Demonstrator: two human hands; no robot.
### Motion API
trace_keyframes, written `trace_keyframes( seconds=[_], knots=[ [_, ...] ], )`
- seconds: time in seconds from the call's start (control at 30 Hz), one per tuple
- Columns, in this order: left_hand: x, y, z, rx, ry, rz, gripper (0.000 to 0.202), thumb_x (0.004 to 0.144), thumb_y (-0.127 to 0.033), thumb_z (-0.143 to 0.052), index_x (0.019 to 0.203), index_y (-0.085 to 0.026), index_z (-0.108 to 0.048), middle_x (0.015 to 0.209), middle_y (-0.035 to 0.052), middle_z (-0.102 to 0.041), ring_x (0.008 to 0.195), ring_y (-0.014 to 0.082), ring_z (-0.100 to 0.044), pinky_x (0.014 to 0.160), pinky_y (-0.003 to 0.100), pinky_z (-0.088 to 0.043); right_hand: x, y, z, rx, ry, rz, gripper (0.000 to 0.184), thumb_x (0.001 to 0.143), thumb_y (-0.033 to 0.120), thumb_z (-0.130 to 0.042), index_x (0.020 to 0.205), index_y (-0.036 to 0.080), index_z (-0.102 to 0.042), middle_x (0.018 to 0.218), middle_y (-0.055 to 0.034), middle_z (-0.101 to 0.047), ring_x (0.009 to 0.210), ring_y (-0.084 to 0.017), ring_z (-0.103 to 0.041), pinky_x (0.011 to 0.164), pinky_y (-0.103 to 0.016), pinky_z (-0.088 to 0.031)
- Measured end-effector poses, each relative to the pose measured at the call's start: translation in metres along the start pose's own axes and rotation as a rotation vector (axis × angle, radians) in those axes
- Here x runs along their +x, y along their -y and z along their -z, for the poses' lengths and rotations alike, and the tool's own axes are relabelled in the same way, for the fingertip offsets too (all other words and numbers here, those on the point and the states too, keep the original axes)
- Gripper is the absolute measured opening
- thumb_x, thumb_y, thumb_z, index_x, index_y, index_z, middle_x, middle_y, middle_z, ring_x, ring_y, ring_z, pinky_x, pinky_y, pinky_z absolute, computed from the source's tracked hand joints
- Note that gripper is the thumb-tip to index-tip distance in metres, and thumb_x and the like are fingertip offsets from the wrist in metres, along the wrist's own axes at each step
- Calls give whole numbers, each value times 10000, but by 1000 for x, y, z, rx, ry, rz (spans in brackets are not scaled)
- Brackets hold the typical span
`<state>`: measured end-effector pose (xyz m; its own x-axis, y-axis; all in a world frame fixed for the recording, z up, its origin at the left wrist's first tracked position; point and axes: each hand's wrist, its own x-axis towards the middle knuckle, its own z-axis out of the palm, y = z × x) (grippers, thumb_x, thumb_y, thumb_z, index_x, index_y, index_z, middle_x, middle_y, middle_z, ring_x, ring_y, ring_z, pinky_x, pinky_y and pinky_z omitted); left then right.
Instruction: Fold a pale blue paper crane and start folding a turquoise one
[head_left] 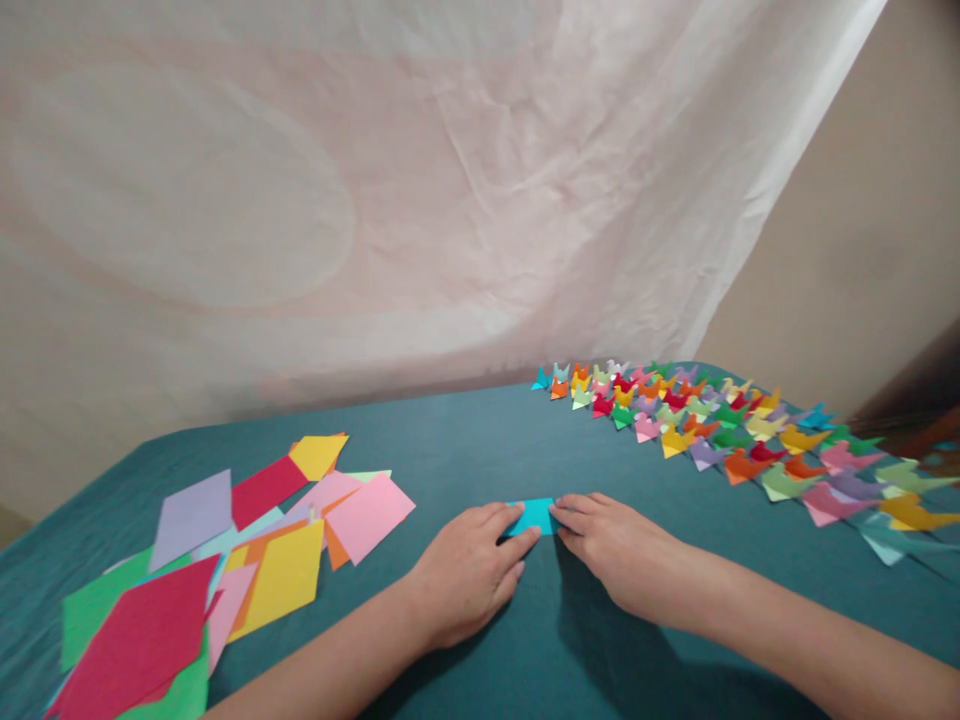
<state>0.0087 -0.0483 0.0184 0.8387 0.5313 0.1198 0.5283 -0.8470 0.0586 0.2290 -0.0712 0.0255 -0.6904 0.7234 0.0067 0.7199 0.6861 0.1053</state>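
A small folded piece of bright blue paper [535, 516] lies flat on the table between my hands. My left hand [474, 565] holds its left end, with the index finger at the back corner and the thumb along the front edge. At the right end, the fingers of my right hand [609, 545] are bent together and pinch or press the paper's edge. The underside of the paper and the parts beneath my fingertips are hidden.
Loose coloured paper squares, among them a red sheet [142, 635] and a pink sheet [371, 518], overlap at the left. Rows of several folded paper birds [750, 468] stand on the right. A dark green cloth [450, 440] covers the table; a pale curtain [420, 200] hangs behind.
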Motion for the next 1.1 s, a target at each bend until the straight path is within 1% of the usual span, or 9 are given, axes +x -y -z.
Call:
trace_keyframes(
  seconds=[0.1, 0.27, 0.43, 0.6, 0.77, 0.9, 1.0, 1.1],
  knots=[
    [1, -2, 2, 12, -2, 6, 361, 922, -296, -393, 1265, -226, -480, 1317, 110, -480, 1178, 251, -474, 980, 432, -399, 0, 2, 2, 3, 11, -2, 310, 786, 95, -465, 1022, 81, -665, 1150, -160, -614, 1087, -285, -527, 894, -406, -451],
    [3, -6, 6, 40, 9, 46, 315, 920, -305, -402, 1172, -203, -560, 1214, 109, -559, 1112, 255, -522, 927, 432, -433, 0, 3, 4, 14, 21, -14, 328, 779, 81, -449, 1032, 83, -658, 1142, -160, -614, 1087, -274, -524, 907, -403, -440],
    [3, -7, 13, 71, 17, 63, 274, 907, -277, -425, 1056, -165, -625, 1143, 114, -598, 1063, 243, -550, 924, 417, -435, -1, 1, 2, 16, 10, -12, 308, 778, 106, -464, 1010, 96, -667, 1166, -159, -604, 1096, -290, -523, 892, -403, -444],
    [1, -8, 16, 102, 44, 94, 279, 891, -250, -433, 982, -105, -653, 1100, 138, -620, 1083, 262, -539, 944, 416, -427, 0, 0, 1, 26, 18, 2, 304, 773, 108, -467, 1002, 95, -667, 1178, -165, -597, 1104, -293, -520, 886, -407, -439],
    [0, -11, 18, 106, 67, 136, 294, 871, -251, -448, 959, -66, -660, 1094, 152, -623, 1086, 277, -538, 959, 409, -424, 0, -2, -1, 28, 11, 6, 289, 768, 117, -481, 987, 106, -669, 1174, -165, -598, 1089, -291, -525, 863, -404, -438],
    [0, -12, 20, 118, 70, 142, 293, 853, -252, -465, 981, -68, -654, 1069, 155, -637, 1017, 276, -580, 921, 400, -458, -1, -1, 2, 34, -4, 11, 267, 759, 104, -492, 953, 114, -676, 1134, -160, -615, 1068, -283, -533, 858, -392, -428],
    [0, -13, 20, 139, 69, 129, 304, 856, -246, -460, 1006, -63, -651, 1064, 162, -642, 997, 276, -592, 907, 394, -470, 0, -1, 3, 49, -33, 10, 229, 757, 97, -508, 900, 123, -685, 1088, -156, -631, 1049, -273, -538, 856, -382, -420],
    [0, -14, 18, 172, 71, 120, 302, 863, -237, -453, 990, -59, -660, 1048, 172, -648, 991, 282, -593, 894, 406, -474, 4, -4, 1, 82, -67, -1, 205, 789, 97, -497, 826, 141, -693, 1009, -136, -655, 1010, -251, -549, 854, -368, -411]
  ],
)
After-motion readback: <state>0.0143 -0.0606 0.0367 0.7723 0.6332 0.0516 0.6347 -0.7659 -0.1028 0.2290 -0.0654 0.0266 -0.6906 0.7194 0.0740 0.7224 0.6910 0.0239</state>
